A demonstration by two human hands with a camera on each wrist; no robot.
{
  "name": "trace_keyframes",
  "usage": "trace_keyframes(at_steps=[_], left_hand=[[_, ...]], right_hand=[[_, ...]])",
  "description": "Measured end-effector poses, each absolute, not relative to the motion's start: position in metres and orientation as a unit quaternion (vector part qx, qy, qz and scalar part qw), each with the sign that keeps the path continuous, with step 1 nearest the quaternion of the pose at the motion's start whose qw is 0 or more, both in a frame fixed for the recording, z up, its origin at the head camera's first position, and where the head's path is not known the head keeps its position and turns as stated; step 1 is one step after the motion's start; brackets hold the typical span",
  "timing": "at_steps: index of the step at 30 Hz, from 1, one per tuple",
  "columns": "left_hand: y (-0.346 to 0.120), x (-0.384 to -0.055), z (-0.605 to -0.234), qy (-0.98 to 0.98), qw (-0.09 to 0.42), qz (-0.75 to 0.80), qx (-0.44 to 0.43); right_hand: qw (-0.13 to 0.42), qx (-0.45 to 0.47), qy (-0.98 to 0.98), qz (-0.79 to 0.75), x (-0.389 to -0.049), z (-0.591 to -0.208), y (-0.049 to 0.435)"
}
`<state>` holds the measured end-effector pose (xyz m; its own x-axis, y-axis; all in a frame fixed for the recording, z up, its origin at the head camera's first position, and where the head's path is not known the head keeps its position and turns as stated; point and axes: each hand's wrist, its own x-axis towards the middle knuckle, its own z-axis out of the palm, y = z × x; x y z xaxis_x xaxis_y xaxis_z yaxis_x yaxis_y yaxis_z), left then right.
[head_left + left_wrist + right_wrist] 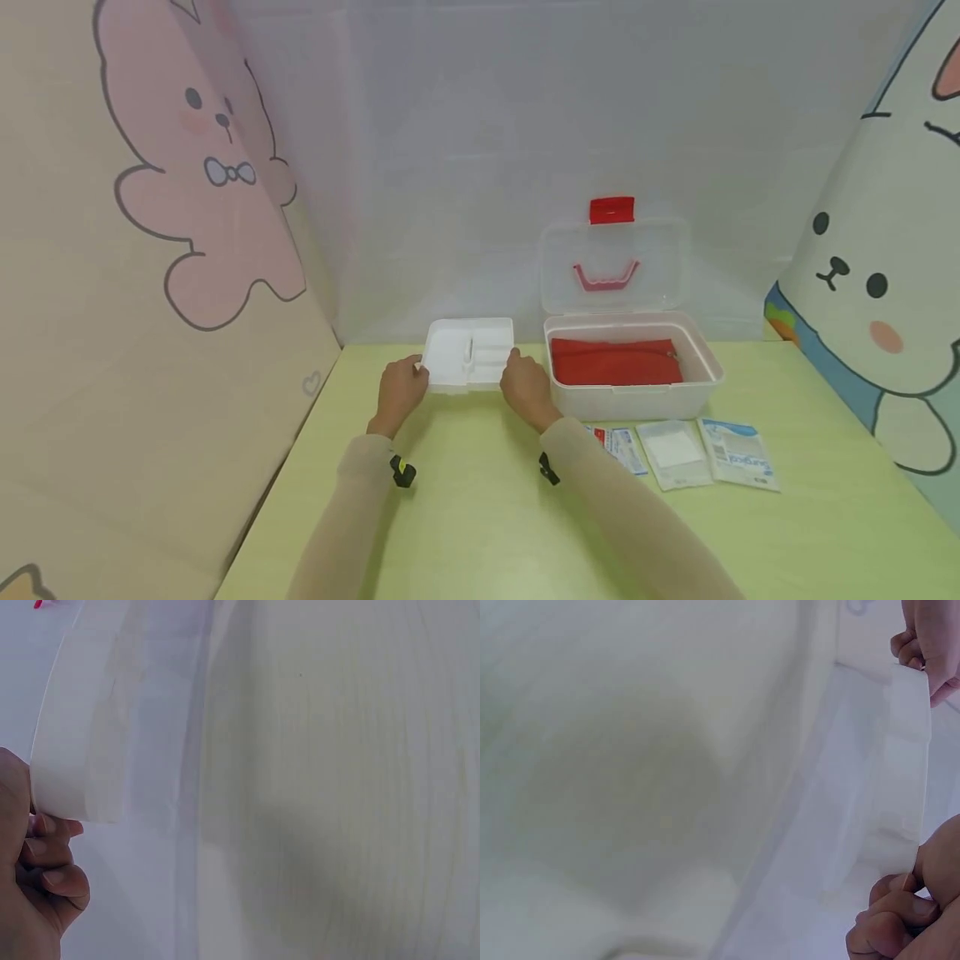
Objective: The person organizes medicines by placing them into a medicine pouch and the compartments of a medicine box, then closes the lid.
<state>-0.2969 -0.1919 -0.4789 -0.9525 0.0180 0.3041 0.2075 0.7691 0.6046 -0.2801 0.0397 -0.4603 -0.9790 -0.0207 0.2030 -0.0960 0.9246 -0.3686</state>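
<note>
Both hands hold a white compartment tray (447, 354), which has a small raised handle in its middle, near the back of the table. My left hand (402, 390) pinches the tray's left side, its fingers curled under the edge in the left wrist view. At the right side, my right hand (528, 388) grips the rim between thumb and bent fingers. The right wrist view shows the tray's side wall (901, 772) raised above the table, with a hand at each end. Just right of the right hand stands an open white box (630, 404) with a red pouch (615, 362) inside.
The box's clear lid (660, 267) stands upright with a pink handle (606, 279) and red latch (612, 210). In front lie a printed packet (626, 450), a white gauze packet (675, 454) and a blue-white packet (738, 454). Cloth walls enclose the back and sides.
</note>
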Motion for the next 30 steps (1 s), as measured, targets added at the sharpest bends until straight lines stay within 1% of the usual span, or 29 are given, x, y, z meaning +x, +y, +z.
trace_keyframes(at_steps=[5, 11, 18, 24, 30], left_hand=[[-0.194, -0.284, -0.460, -0.913, 0.164, -0.368, -0.066], [-0.189, -0.275, -0.442, -0.890, 0.175, -0.414, -0.082], [-0.173, -0.261, -0.422, -0.876, 0.165, -0.446, -0.084], [-0.154, -0.238, -0.403, -0.860, 0.145, -0.478, -0.106], [-0.138, -0.215, -0.394, -0.855, 0.155, -0.479, -0.127]], right_hand=[[0.127, 0.036, -0.975, 0.177, -0.276, -0.437, 0.041], [0.148, 0.056, -0.971, 0.178, -0.266, -0.407, 0.057], [0.162, 0.088, -0.963, 0.194, -0.248, -0.380, 0.085], [0.169, 0.101, -0.955, 0.221, -0.225, -0.364, 0.110], [0.194, 0.114, -0.942, 0.248, -0.200, -0.351, 0.129]])
